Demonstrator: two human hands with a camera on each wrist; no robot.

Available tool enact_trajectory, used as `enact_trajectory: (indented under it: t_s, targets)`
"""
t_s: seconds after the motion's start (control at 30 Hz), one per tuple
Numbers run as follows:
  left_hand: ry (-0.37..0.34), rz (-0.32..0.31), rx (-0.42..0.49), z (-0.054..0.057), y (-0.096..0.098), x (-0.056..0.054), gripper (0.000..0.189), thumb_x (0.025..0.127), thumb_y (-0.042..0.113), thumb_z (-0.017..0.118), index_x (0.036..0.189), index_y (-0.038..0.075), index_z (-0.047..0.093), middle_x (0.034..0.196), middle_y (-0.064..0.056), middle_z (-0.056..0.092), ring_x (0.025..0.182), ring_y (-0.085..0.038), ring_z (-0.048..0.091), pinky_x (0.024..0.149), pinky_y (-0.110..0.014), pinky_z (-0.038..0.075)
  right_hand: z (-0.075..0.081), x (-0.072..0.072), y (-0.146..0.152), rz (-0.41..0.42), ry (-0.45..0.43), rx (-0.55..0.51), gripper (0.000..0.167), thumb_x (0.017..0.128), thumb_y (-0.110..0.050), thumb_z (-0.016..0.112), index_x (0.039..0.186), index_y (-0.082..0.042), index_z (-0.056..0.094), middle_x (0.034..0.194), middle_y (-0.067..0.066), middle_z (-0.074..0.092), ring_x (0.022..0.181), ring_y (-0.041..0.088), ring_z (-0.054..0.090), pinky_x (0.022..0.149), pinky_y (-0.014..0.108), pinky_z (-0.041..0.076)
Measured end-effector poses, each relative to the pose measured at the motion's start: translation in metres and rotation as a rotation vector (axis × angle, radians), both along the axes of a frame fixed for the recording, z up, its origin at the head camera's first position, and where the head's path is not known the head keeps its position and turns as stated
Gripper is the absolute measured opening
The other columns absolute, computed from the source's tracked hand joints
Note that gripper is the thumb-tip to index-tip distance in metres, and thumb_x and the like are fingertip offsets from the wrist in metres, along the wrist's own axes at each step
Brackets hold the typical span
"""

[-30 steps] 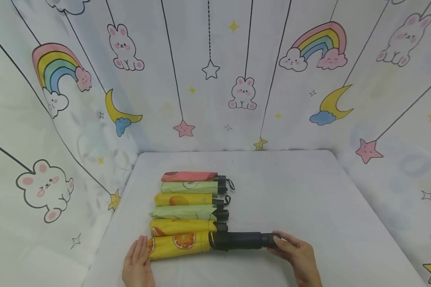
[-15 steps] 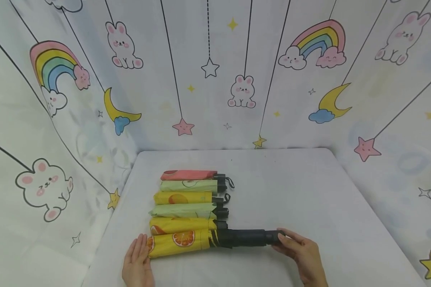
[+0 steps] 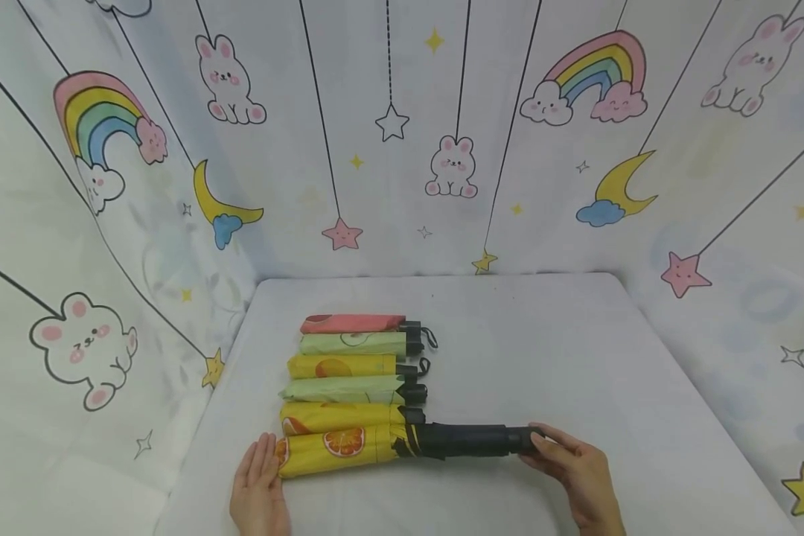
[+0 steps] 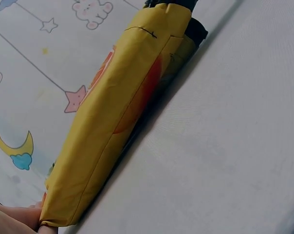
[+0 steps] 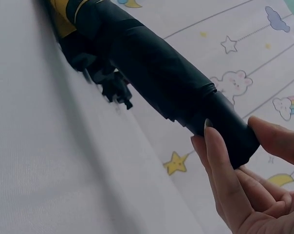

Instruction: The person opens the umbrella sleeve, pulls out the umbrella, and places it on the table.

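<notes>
A folded black umbrella [image 3: 465,441] sticks out far from a yellow cover printed with orange slices [image 3: 338,452], near the table's front. My left hand [image 3: 260,487] pinches the cover's closed left end, its long fingers fairly straight. In the left wrist view the yellow cover [image 4: 108,122] runs up from those fingers, most of the hand out of frame. My right hand [image 3: 579,476] grips the umbrella's black handle end. The right wrist view has thumb and fingers of the right hand [image 5: 254,195] on either side of the handle, with loose black fabric hanging farther up.
Behind lies a row of several covered umbrellas: a red one [image 3: 351,324], a pale green one [image 3: 351,343], a yellow one [image 3: 342,366], another pale green one [image 3: 342,389] and another yellow one [image 3: 342,418]. Printed cloth [image 3: 388,201] walls the white table [image 3: 529,357].
My right hand has moved right with the handle, and more of the black umbrella is out of the yellow cover. The left hand and the cover stay nearly in place.
</notes>
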State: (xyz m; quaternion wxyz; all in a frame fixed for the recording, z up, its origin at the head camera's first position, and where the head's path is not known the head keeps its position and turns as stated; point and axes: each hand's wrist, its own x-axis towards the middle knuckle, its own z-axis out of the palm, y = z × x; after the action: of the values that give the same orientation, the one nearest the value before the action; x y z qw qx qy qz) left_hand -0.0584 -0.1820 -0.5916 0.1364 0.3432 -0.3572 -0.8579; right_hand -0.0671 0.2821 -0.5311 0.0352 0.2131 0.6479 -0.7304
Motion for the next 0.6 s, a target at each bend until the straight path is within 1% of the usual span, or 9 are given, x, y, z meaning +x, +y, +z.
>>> enact_trajectory:
  t_s: [0.13, 0.27, 0.37, 0.6]
  targets:
    - [-0.001, 0.008, 0.007, 0.003, -0.001, -0.002, 0.066, 0.107, 0.003, 0.054, 0.165, 0.018, 0.025, 0.169, -0.003, 0.032, 0.150, -0.012, 0.039, 0.123, -0.027, 0.031, 0.000, -0.001, 0.004, -0.007, -0.012, -0.008, 0.047, 0.090, -0.014, 0.083, 0.127, 0.010, 0.068, 0.111, 0.001, 0.079, 0.095, 0.033, 0.078, 0.088, 0.041, 0.063]
    - [-0.001, 0.019, 0.009, 0.003, -0.001, -0.002, 0.066, 0.107, 0.002, 0.053, 0.165, 0.018, 0.024, 0.169, -0.004, 0.032, 0.150, -0.012, 0.039, 0.122, -0.026, 0.033, -0.002, -0.001, 0.008, -0.004, -0.019, -0.023, 0.051, 0.090, -0.015, 0.083, 0.131, 0.010, 0.066, 0.113, 0.002, 0.079, 0.097, 0.033, 0.077, 0.090, 0.041, 0.063]
    - [0.000, 0.019, 0.001, 0.002, -0.001, -0.002, 0.067, 0.107, 0.003, 0.054, 0.165, 0.018, 0.024, 0.169, -0.004, 0.032, 0.151, -0.013, 0.039, 0.122, -0.026, 0.033, -0.003, 0.001, 0.013, 0.003, -0.019, -0.024, 0.052, 0.090, -0.016, 0.083, 0.132, 0.010, 0.065, 0.114, 0.001, 0.079, 0.097, 0.033, 0.077, 0.090, 0.041, 0.063]
    - [0.002, 0.009, -0.010, -0.003, -0.001, -0.001, 0.069, 0.106, 0.005, 0.057, 0.165, 0.017, 0.023, 0.169, -0.005, 0.032, 0.149, -0.012, 0.040, 0.118, -0.024, 0.037, -0.003, 0.003, 0.024, 0.011, -0.023, 0.023, 0.052, 0.091, -0.020, 0.083, 0.131, 0.009, 0.066, 0.112, -0.004, 0.079, 0.098, 0.030, 0.077, 0.090, 0.038, 0.063]
